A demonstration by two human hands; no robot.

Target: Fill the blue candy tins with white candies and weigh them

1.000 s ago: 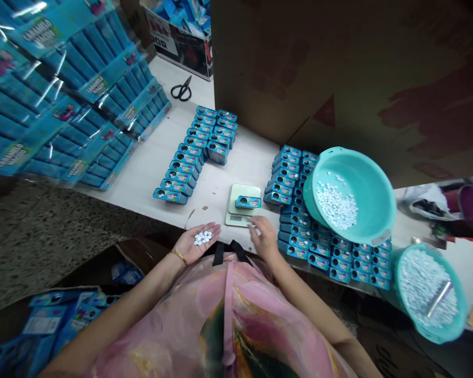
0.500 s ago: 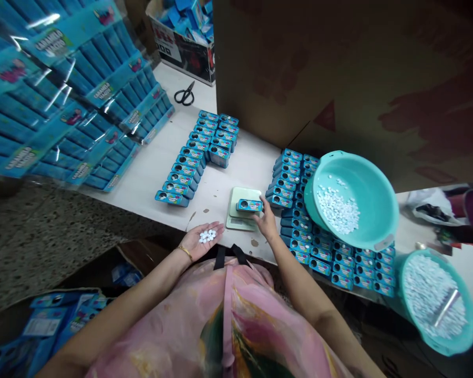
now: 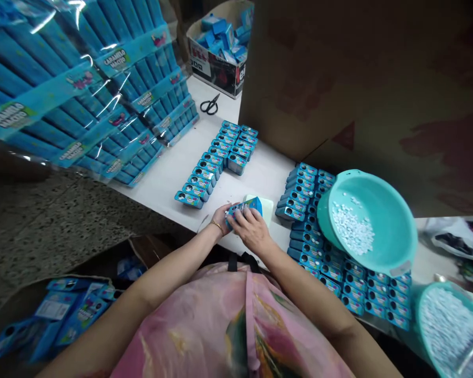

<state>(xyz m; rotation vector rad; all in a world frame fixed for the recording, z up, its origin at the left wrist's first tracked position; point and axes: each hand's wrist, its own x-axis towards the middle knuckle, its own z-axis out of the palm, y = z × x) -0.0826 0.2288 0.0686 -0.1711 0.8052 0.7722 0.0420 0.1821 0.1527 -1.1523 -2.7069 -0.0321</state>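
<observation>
A small blue cardboard box [image 3: 254, 202] is tilted in my right hand [image 3: 253, 230], whose fingers are wrapped over its near side. My left hand [image 3: 219, 216] is cupped against the box's left end. A trace of the white candies shows between that palm and the box; most of them are hidden. Just behind the box and to its right lies a pale green scale [image 3: 267, 211], partly covered by the hand and box. Blue boxes [image 3: 207, 167] stand in two rows to the left, their round holes facing up.
More upright boxes [image 3: 299, 194] are packed at the right, next to a turquoise basin [image 3: 394, 210] of white candies. A second basin [image 3: 420, 310] is at lower right. Scissors [image 3: 209, 106], a carton of blue boxes [image 3: 220, 79] and plastic-wrapped displays [image 3: 102, 105] are farther back. A large cardboard panel [image 3: 339, 79] rises behind.
My right hand has lifted the blue box off the scale and tilted it toward the left. My left hand, earlier palm-up with white candies, has come up against the box. The view has shifted.
</observation>
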